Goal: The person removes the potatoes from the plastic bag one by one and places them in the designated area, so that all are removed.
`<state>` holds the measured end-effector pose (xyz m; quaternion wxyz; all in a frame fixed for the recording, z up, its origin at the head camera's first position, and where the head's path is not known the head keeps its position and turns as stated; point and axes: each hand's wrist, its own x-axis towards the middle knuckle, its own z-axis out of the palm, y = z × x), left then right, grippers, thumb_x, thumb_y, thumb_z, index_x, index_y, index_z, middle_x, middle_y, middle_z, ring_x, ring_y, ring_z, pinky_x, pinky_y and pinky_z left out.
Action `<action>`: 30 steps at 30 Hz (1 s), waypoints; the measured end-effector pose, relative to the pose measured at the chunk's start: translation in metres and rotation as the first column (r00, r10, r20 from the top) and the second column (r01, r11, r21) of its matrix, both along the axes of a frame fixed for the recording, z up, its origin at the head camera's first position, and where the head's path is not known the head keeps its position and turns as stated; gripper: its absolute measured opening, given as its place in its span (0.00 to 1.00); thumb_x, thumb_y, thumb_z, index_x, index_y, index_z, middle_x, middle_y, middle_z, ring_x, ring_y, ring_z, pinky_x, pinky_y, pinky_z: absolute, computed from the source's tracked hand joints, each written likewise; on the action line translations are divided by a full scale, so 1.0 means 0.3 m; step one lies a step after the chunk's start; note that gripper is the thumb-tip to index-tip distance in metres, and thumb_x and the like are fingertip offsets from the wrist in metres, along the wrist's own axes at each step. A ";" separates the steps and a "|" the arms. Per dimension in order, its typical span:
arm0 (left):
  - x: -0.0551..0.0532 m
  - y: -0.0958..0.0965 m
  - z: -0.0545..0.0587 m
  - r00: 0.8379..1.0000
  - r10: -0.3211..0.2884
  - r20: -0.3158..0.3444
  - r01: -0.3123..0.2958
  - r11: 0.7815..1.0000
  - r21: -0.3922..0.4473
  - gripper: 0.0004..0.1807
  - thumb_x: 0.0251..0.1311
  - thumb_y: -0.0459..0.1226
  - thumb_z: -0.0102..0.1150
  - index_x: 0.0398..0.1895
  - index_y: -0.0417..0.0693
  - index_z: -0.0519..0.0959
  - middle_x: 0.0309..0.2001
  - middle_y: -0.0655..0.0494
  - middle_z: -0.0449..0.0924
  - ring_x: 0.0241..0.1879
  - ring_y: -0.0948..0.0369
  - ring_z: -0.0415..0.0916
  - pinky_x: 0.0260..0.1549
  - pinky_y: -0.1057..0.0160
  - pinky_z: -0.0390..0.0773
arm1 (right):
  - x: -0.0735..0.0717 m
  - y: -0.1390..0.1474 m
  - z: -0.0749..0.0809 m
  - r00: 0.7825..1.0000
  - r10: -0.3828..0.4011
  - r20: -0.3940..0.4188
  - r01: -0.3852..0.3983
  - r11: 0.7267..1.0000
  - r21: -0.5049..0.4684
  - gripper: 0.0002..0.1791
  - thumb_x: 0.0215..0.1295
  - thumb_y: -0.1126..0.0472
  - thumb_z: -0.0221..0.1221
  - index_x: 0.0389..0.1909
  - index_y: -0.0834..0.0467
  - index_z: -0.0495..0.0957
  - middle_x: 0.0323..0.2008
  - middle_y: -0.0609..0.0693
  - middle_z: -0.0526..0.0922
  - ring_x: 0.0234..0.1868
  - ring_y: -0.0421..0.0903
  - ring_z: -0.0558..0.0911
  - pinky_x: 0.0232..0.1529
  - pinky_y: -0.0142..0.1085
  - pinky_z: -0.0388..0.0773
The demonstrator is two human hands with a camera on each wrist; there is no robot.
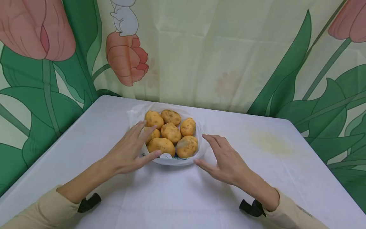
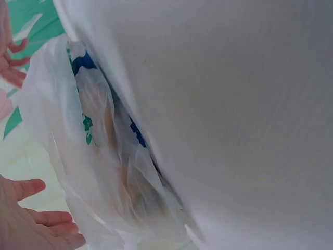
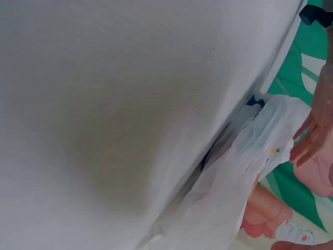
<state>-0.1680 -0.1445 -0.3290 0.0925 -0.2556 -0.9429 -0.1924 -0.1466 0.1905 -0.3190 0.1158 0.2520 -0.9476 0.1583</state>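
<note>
Head view. A translucent white bag stood on the cloth-covered worktop, its mouth wide and facing upward. Seven potatoes could be counted inside the bag; any beneath them were hidden. The left hand reached across the left rim of the bag, fingers straight and spread apart, gripping nothing; whether it touched the bag could not be told. The right hand hung just beside the right rim, thumb and fingers likewise apart and without a hold. Behind the bag rose a flower-printed backdrop. As judged here, the visible potatoes were already inside the bag, while a grip on bag or potato had yet to be made, which suggested an early stage of handling.

Left wrist view. The bag's creased wall bore green print and rested against the worktop. The left hand showed just beside the bag, digits extended; the right hand appeared at its opposite side.

Right wrist view. The bag's wall concealed most of its contents. The left hand was seen beyond the bag, fingers extended near its rim.
</note>
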 end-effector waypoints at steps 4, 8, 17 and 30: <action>-0.020 -0.007 0.006 1.000 -0.017 0.021 0.016 0.998 0.058 0.45 0.66 0.63 0.56 0.78 0.48 0.61 0.78 0.38 0.52 0.78 0.41 0.48 0.69 0.34 0.59 | -0.021 -0.035 0.003 0.999 0.008 0.031 -0.008 1.000 -0.019 0.42 0.66 0.32 0.59 0.71 0.56 0.69 0.63 0.53 0.76 0.64 0.52 0.73 0.61 0.52 0.74; -0.043 -0.013 0.005 0.997 -0.031 0.068 0.026 0.996 0.081 0.43 0.67 0.62 0.56 0.77 0.48 0.63 0.78 0.39 0.53 0.77 0.41 0.51 0.67 0.33 0.62 | -0.048 -0.060 -0.001 0.998 0.031 0.052 -0.028 0.998 -0.054 0.38 0.67 0.34 0.60 0.66 0.58 0.74 0.60 0.52 0.80 0.61 0.50 0.75 0.59 0.51 0.75; -0.100 -0.031 -0.004 0.991 -0.006 0.137 -0.004 0.997 0.074 0.43 0.66 0.62 0.57 0.75 0.45 0.66 0.77 0.37 0.55 0.78 0.39 0.46 0.69 0.32 0.56 | -0.110 -0.089 -0.024 0.993 0.086 0.086 -0.077 0.992 -0.098 0.31 0.62 0.41 0.68 0.57 0.59 0.79 0.54 0.52 0.84 0.57 0.52 0.78 0.55 0.49 0.75; -0.196 -0.073 -0.003 0.975 0.139 0.175 -0.140 0.990 -0.002 0.38 0.60 0.53 0.62 0.70 0.42 0.71 0.76 0.27 0.51 0.77 0.29 0.38 0.69 0.27 0.46 | -0.168 -0.123 -0.034 0.995 0.016 0.101 -0.012 0.999 -0.036 0.38 0.56 0.34 0.69 0.54 0.62 0.80 0.46 0.55 0.81 0.44 0.51 0.81 0.46 0.47 0.79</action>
